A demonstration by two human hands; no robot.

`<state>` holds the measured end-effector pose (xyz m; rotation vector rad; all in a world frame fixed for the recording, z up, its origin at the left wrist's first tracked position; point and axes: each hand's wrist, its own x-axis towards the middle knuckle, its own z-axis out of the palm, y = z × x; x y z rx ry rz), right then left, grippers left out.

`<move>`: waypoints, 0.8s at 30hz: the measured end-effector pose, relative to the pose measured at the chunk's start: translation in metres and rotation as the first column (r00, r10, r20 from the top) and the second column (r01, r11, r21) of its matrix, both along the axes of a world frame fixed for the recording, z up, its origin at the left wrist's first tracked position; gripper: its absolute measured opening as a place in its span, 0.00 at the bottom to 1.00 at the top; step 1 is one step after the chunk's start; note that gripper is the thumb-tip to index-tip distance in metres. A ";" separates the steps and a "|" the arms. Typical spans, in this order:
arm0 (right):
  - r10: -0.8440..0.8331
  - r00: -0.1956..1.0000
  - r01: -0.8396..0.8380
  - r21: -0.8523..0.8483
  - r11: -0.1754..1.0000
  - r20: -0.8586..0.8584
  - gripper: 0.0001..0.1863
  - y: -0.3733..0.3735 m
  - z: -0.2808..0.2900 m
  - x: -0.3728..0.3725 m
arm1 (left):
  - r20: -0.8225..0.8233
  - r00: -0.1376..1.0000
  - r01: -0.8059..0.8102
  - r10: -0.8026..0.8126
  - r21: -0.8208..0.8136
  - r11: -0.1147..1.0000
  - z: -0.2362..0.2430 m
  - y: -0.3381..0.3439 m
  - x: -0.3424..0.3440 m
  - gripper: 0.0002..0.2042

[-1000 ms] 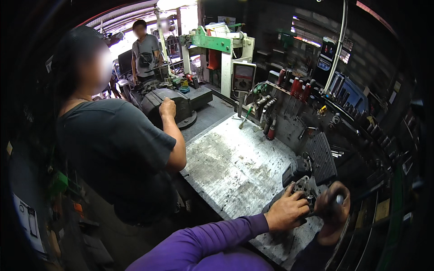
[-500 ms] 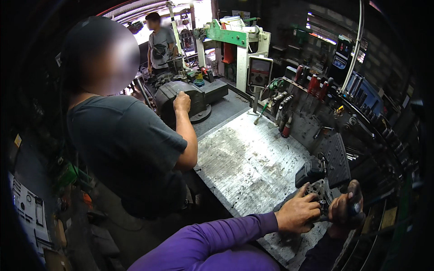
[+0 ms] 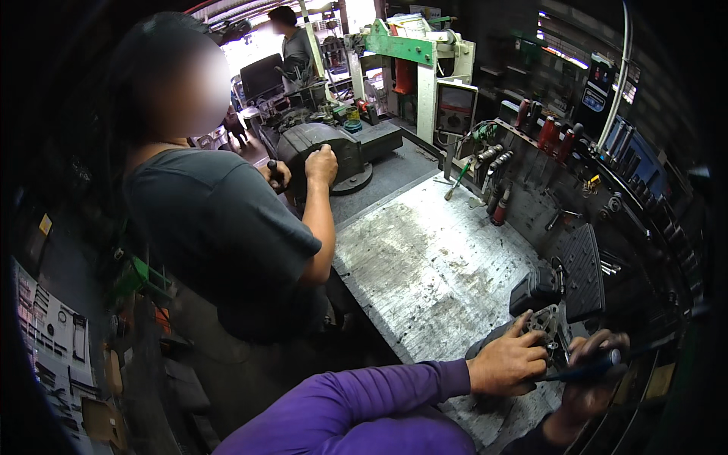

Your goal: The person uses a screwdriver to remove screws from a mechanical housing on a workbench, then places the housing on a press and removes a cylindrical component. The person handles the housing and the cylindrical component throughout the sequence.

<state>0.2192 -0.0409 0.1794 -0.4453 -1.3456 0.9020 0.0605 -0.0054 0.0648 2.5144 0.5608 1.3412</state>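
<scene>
My left hand (image 3: 506, 365), in a purple sleeve, rests against a grey metal part with holes (image 3: 552, 324), its fingers bent over the part's near side. My right hand (image 3: 590, 387) is closed around a dark handled tool with a blue end (image 3: 613, 357). The tool lies nearly level, pointing toward my left hand. Its tip is hidden by that hand, and blur on my right hand hides the tool's exact kind. Just beyond the metal part stands a black housing-like piece (image 3: 532, 288).
A worn metal bench top (image 3: 425, 265) stretches to the left. A dark textured plate (image 3: 584, 265) leans at the right, below a rack of red-handled screwdrivers (image 3: 547, 135). A co-worker (image 3: 220, 220) stands at the left, hands by a large vise (image 3: 315, 155). Another person (image 3: 294, 42) stands farther back.
The view has shifted slightly. My right hand has turned and lowered, and the tool now lies flatter. The co-worker's other hand has come into sight, holding a black handle.
</scene>
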 end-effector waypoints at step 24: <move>-0.035 0.998 0.036 0.004 0.999 -0.051 0.27 0.004 0.005 -0.002 | -0.089 0.994 0.057 -0.060 -0.044 0.997 0.004 0.003 -0.009 0.27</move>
